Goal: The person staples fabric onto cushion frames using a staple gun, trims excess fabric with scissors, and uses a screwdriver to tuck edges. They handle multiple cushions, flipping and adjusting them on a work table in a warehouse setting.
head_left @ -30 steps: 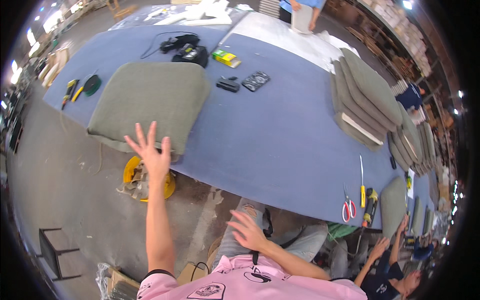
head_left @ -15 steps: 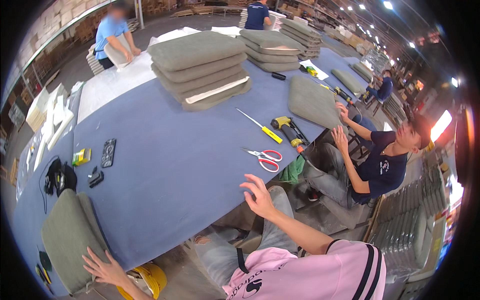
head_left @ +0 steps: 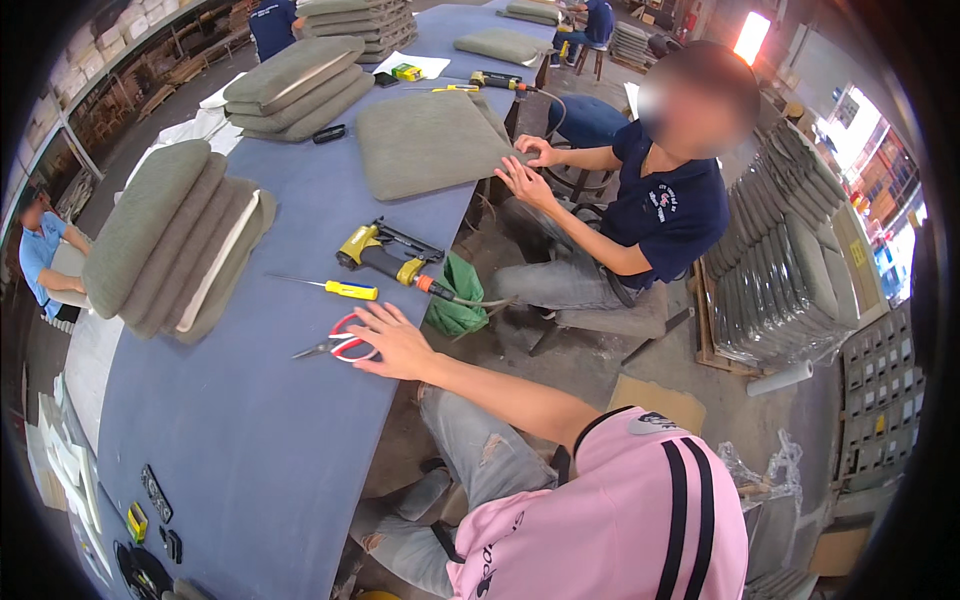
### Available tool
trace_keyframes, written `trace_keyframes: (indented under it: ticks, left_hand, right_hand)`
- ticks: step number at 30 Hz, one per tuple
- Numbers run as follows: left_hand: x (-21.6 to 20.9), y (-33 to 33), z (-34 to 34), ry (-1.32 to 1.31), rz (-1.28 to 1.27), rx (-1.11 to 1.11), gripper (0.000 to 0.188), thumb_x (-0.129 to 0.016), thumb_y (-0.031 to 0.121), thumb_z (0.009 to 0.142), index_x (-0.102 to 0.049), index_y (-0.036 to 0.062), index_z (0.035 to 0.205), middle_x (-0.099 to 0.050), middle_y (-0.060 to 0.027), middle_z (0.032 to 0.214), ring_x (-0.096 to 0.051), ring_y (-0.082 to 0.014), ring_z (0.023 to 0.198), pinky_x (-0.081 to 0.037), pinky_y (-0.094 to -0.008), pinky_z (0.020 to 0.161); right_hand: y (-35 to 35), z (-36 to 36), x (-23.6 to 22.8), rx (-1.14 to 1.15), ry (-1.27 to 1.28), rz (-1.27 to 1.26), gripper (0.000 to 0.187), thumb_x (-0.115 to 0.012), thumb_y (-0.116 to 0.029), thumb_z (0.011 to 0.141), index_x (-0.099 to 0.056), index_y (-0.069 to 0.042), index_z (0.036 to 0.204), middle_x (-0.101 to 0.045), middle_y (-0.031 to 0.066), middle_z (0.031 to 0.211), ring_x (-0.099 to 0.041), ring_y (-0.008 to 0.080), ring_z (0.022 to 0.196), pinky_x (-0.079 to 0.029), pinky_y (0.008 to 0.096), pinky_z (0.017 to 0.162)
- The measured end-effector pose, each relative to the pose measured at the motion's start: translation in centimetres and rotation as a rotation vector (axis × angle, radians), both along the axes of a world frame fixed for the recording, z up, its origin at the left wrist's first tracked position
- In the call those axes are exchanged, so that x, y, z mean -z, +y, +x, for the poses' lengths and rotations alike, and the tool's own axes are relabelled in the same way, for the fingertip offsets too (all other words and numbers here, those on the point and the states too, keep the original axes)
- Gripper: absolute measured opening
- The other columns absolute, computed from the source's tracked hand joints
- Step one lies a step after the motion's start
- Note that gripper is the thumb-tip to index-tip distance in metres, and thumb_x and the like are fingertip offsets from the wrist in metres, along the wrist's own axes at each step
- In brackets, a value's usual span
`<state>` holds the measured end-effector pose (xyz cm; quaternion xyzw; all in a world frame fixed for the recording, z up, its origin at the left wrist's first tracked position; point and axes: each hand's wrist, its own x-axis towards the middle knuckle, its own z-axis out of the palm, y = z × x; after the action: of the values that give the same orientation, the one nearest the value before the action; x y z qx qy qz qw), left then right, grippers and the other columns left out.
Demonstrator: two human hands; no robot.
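Observation:
My right hand point(head_left: 398, 343) reaches over the near edge of the blue-covered table, its fingers spread across the handles of red-and-white scissors point(head_left: 343, 344). The fingertips overlap the handle loops; a closed grip does not show. The scissor blades point left. Just beyond lie a screwdriver point(head_left: 350, 290) with a yellow handle and a yellow-and-black pneumatic staple gun point(head_left: 385, 252) with its hose. My left hand is out of view. At the bottom edge only a sliver of a grey-green cushion point(head_left: 187, 590) shows.
A co-worker's hands point(head_left: 525, 170) rest at a grey-green cushion point(head_left: 430, 145) on the table. Cushion stacks point(head_left: 165, 240) stand at the left and farther back. A phone point(head_left: 156, 493) and a small yellow box point(head_left: 137, 521) lie lower left. Wrapped cushions point(head_left: 775, 260) stand on a pallet at right.
My view has swung to the right. My right hand has come down from above the table edge onto the scissors. My left hand, earlier on the cushion, has left the view.

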<state>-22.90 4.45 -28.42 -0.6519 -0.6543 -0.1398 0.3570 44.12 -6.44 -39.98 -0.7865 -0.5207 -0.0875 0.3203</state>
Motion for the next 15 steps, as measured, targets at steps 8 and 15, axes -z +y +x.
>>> trace_keyframes:
  ticks: [8,15]
  left_hand:
    - [-1.9,8.7,30.5,-0.313,-0.392,0.894,0.077,-0.077,0.009,0.092,-0.051,0.02,0.164,-0.037,-0.0159,0.176,-0.032,-0.0451,0.162,-0.031,-0.064,0.128]
    - [-12.1,21.5,53.6,-0.033,-0.318,1.28,0.08,-0.08,0.018,0.092,-0.048,0.0169,0.165,-0.031,-0.0198,0.177,-0.026,-0.0445,0.165,-0.027,-0.0582,0.132]
  right_hand:
    - [2.5,0.8,-0.7,0.033,0.091,0.071,0.067,-0.078,-0.051,0.092,-0.067,-0.007,0.143,-0.051,0.0209,0.164,-0.043,0.0394,0.155,-0.031,0.0571,0.129]
    - [2.1,2.0,-1.4,0.108,0.09,0.135,0.065,-0.086,-0.045,0.084,-0.072,-0.004,0.133,-0.061,0.0221,0.155,-0.056,0.0388,0.146,-0.039,0.0574,0.124]
